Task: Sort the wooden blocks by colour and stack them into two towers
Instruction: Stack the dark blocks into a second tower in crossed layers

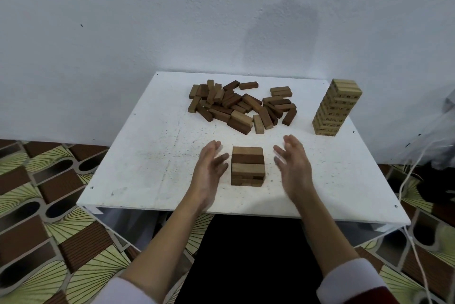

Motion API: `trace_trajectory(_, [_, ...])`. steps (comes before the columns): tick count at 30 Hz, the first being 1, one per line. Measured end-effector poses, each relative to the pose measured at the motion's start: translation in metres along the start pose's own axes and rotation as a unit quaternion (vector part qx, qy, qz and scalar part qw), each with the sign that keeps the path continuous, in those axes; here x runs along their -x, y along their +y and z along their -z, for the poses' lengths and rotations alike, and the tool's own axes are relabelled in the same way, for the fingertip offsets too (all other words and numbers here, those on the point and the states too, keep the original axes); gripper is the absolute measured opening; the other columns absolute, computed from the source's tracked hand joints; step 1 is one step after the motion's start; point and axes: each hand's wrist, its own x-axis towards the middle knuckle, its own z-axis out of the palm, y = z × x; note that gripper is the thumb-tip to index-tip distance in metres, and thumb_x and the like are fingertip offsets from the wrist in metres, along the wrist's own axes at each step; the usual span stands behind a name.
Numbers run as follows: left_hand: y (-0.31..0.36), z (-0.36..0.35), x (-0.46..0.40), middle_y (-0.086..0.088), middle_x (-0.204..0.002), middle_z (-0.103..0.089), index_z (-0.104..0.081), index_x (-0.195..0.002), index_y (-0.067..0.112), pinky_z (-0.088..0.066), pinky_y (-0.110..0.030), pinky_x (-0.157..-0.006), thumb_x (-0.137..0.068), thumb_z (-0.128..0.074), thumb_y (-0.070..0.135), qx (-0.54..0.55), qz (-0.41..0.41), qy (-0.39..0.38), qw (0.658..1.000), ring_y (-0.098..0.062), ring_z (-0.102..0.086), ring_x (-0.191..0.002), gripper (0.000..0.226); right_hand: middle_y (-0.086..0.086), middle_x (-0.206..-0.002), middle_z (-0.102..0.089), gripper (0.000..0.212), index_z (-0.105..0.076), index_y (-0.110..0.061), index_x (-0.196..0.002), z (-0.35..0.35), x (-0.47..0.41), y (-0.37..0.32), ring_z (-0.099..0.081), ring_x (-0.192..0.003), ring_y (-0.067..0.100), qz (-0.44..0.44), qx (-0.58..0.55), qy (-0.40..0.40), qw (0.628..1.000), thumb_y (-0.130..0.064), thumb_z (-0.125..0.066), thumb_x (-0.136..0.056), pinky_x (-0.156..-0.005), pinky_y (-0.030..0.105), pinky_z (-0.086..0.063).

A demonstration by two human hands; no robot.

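Right now both hands, the left hand point(209, 166) and right hand point(294, 166), are hovering open beside the short dark tower point(248, 166), gripping nothing. Squaring its sides gently should be keeping layers flush.

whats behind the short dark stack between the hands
Behind the short dark stack, a loose pile of brown blocks lies on the white table. Lower pile blocks are covered.

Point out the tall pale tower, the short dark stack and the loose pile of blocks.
tall pale tower point(336, 109): head view, middle of its front face.
short dark stack point(248, 158): head view, its top layer.
loose pile of blocks point(242, 104): head view, centre of the heap.
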Motion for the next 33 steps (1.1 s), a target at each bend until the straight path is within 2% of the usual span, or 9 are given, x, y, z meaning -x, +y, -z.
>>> trace_trajectory(3, [0.012, 0.009, -0.021, -0.005, -0.131, -0.053, -0.053, -0.121, 0.019, -0.046, -0.036, -0.098, -0.096, -0.052, 0.019, -0.089, -0.05, 0.039, 0.994, -0.021, -0.055, -0.112, 0.025, 0.008, -0.128, -0.054, 0.027, -0.053, -0.01, -0.124, -0.005, -0.023, -0.018, -0.058, -0.11, 0.022, 0.037, 0.133, -0.029, 0.99, -0.012, -0.041, -0.099, -0.099, 0.037, -0.047])
trace_trajectory(6, [0.026, 0.011, -0.05, -0.002, -0.138, -0.047, -0.046, -0.134, 0.013, -0.039, -0.026, -0.1, -0.097, -0.05, 0.012, -0.359, -0.142, 0.075, 0.919, -0.017, -0.046, -0.124, 0.037, 0.007, -0.119, -0.06, 0.022, -0.062, -0.013, -0.11, -0.021, -0.051, -0.026, -0.058, -0.102, 0.018, 0.056, 0.287, -0.08, 0.953, -0.008, -0.046, -0.096, -0.085, 0.024, -0.048])
trace_trajectory(9, [0.035, 0.018, -0.084, -0.006, -0.147, -0.032, -0.038, -0.14, 0.01, -0.028, -0.026, -0.104, -0.093, -0.054, 0.008, -0.499, -0.193, 0.031, 0.845, -0.022, -0.031, -0.134, 0.049, 0.004, -0.116, -0.061, 0.023, -0.068, -0.013, -0.103, -0.038, -0.078, -0.027, -0.054, -0.102, 0.013, 0.108, 0.43, -0.132, 0.887, -0.004, -0.05, -0.092, -0.076, 0.015, -0.037])
trace_trajectory(14, [0.042, 0.026, -0.119, -0.001, -0.159, -0.006, -0.018, -0.151, 0.015, -0.008, -0.039, -0.119, -0.09, -0.055, 0.019, -0.683, -0.236, -0.059, 0.689, -0.02, 0.0, -0.146, 0.071, 0.009, -0.141, -0.046, 0.035, -0.061, -0.007, -0.122, -0.06, -0.109, -0.027, -0.038, -0.13, 0.023, 0.178, 0.61, -0.242, 0.733, -0.001, -0.048, -0.091, -0.104, 0.026, -0.028])
trace_trajectory(17, [0.046, 0.029, -0.136, 0.002, -0.16, -0.007, -0.014, -0.152, 0.02, -0.012, -0.048, -0.117, -0.088, -0.043, 0.042, -0.732, -0.222, -0.105, 0.635, -0.02, 0.0, -0.147, 0.073, 0.005, -0.144, -0.042, 0.036, -0.059, -0.008, -0.126, -0.067, -0.118, -0.026, -0.039, -0.129, 0.022, 0.179, 0.643, -0.279, 0.69, -0.003, -0.049, -0.092, -0.105, 0.028, -0.029])
trace_trajectory(24, [0.037, 0.039, -0.128, 0.001, -0.149, -0.031, -0.03, -0.147, 0.02, -0.031, -0.042, -0.105, -0.094, -0.039, 0.042, -0.743, -0.266, -0.044, 0.613, -0.02, -0.019, -0.135, 0.058, 0.007, -0.125, -0.044, 0.029, -0.063, -0.003, -0.117, -0.072, -0.124, -0.022, -0.05, -0.113, 0.023, 0.181, 0.61, -0.266, 0.724, -0.006, -0.058, -0.089, -0.092, 0.021, -0.038])
trace_trajectory(28, [0.031, 0.041, -0.119, -0.007, -0.133, -0.047, -0.048, -0.136, 0.012, -0.042, -0.039, -0.098, -0.094, -0.053, 0.022, -0.691, -0.294, -0.001, 0.66, -0.025, -0.033, -0.125, 0.044, 0.006, -0.122, -0.035, 0.044, -0.059, -0.007, -0.119, -0.074, -0.12, -0.023, -0.046, -0.105, 0.019, 0.149, 0.623, -0.271, 0.718, -0.021, -0.073, -0.08, -0.088, 0.022, -0.036])
trace_trajectory(31, [0.031, 0.048, -0.114, -0.012, -0.115, -0.058, -0.061, -0.121, 0.006, -0.049, -0.042, -0.085, -0.089, -0.06, 0.011, -0.669, -0.329, 0.036, 0.665, -0.029, -0.044, -0.111, 0.032, 0.008, -0.12, -0.035, 0.042, -0.059, -0.009, -0.114, -0.074, -0.117, -0.025, -0.045, -0.104, 0.022, 0.144, 0.632, -0.259, 0.717, -0.023, -0.075, -0.078, -0.087, 0.024, -0.037])
trace_trajectory(33, [0.031, 0.052, -0.111, -0.01, -0.098, -0.06, -0.067, -0.102, 0.006, -0.05, -0.04, -0.073, -0.084, -0.065, 0.01, -0.653, -0.351, 0.056, 0.669, -0.026, -0.045, -0.098, 0.018, 0.009, -0.122, -0.037, 0.04, -0.059, -0.009, -0.11, -0.074, -0.116, -0.025, -0.041, -0.112, 0.025, 0.159, 0.673, -0.239, 0.682, -0.031, -0.073, -0.08, -0.092, 0.032, -0.04])
